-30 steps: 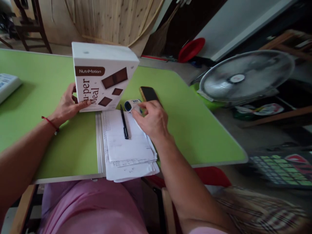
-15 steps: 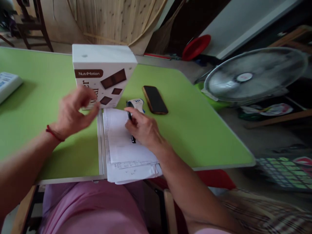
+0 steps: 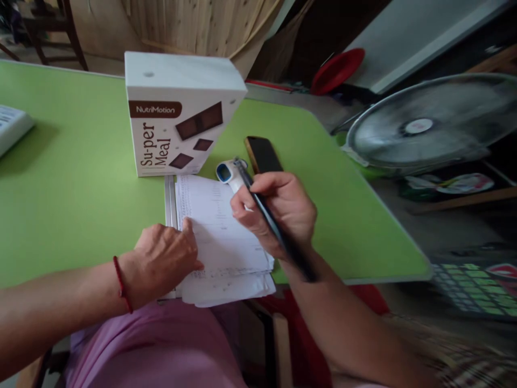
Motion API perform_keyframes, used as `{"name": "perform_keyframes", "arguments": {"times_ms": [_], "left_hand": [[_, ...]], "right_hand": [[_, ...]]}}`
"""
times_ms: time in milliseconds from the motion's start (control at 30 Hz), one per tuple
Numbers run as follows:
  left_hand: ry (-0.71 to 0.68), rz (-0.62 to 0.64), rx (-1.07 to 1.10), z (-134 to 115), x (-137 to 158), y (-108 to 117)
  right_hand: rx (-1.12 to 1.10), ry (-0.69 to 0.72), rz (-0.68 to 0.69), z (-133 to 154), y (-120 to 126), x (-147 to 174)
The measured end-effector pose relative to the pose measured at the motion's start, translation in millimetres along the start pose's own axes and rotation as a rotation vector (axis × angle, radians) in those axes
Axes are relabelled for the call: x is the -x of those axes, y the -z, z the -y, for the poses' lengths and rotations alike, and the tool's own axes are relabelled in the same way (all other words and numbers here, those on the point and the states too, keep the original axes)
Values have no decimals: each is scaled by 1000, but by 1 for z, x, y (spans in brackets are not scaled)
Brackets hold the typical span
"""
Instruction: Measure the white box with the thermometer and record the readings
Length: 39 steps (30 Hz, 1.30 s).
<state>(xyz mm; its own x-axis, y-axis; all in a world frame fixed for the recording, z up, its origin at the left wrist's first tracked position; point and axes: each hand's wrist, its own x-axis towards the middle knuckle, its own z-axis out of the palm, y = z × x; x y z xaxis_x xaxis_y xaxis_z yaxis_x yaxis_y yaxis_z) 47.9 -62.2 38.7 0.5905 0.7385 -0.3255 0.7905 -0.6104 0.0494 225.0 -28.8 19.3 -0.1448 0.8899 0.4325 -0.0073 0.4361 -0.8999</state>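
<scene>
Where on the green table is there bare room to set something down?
The table is bare between the white block and the box, and from the phone and right hand to its right edge. The middle is crowded: papers with the left hand over them, the blue-and-white device by the phone, and the pen in the right hand.

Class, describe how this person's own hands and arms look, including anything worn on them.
Both the left hand and the right hand are without gloves. A thin red bracelet circles the left wrist; none shows on the right. The forearms are bare, with no sleeves over them. Pink clothing covers the body below.
</scene>
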Motion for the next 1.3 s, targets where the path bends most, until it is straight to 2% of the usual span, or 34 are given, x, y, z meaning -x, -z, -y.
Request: {"name": "perform_keyframes", "arguments": {"times_ms": [67, 133, 233, 300, 433, 667, 833, 1300], "left_hand": [[-1, 12, -9, -1, 1, 1], [-13, 29, -30, -2, 2, 3], [-16, 58, -41, -4, 4, 5], [-33, 71, -40, -5, 5, 6], [-41, 60, -35, -7, 6, 4], [-78, -28, -99, -8, 7, -1], [-84, -81, -97, -6, 5, -3], [-62, -75, -75, -7, 4, 0]], "right_hand": [[-79, -62, -12, 0, -7, 1], [-105, -220, 48, -4, -13, 3], [2, -421, 101, -15, -19, 10], [137, -399, 65, -22, -21, 15], [336, -229, -23, -30, -26, 24], [528, -79, -18, -31, -29, 25], [562, -76, -15, -35, -28, 26], [554, -117, 40, -36, -27, 26]]}}
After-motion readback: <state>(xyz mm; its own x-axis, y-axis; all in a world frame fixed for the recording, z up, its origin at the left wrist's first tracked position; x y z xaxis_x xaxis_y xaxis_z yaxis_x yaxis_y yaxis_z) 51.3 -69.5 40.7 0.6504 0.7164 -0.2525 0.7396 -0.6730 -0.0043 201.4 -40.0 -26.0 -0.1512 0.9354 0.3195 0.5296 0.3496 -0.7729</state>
